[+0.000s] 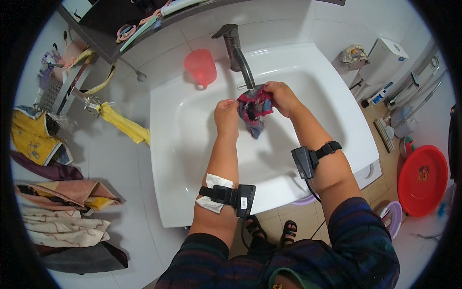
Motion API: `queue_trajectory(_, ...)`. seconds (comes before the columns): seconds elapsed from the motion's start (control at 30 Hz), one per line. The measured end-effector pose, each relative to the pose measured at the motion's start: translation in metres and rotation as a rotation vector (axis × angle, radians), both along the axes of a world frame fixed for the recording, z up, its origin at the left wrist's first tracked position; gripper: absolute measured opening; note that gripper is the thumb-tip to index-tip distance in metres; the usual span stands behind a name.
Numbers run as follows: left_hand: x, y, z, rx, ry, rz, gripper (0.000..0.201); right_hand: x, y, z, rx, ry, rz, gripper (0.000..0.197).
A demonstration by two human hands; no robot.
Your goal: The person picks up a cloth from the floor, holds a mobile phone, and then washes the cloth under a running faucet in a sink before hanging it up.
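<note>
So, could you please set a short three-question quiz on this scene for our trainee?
1. What do the left hand and right hand hold at the faucet?
A) a yellow towel
B) a red-and-blue cloth
C) a round basin

2. True or false: the pink cup is to the right of the faucet in the picture.

3. Which forearm has white paper under its black strap?

Key: 1. B. 2. False; the pink cup is to the left of the faucet. 3. The left forearm.

The cloth (264, 105) is blue-grey and magenta, the sink (190, 178) white, the cup (201, 66) coral.
</note>
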State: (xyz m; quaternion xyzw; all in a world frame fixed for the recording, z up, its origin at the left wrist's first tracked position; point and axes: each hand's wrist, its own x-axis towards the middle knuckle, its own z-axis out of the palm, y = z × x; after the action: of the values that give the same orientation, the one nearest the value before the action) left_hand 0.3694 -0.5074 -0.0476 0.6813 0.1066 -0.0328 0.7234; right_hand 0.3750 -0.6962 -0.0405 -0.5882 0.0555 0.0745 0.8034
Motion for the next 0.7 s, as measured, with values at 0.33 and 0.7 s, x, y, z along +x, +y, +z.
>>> queue_trajectory(0.33, -0.009, -0.016, 0.010, -0.517, 0.631, -0.375, 0.040, -0.018, 0.016, 0.017, 0.278, 0.111, 0.113, 0.027)
queue_trajectory(0.7, -0.008, -0.017, 0.009, -0.550, 0.165, -0.131, 0.018, -0.002, 0.003, -0.014, -0.132, 0.034, -0.147, 0.019)
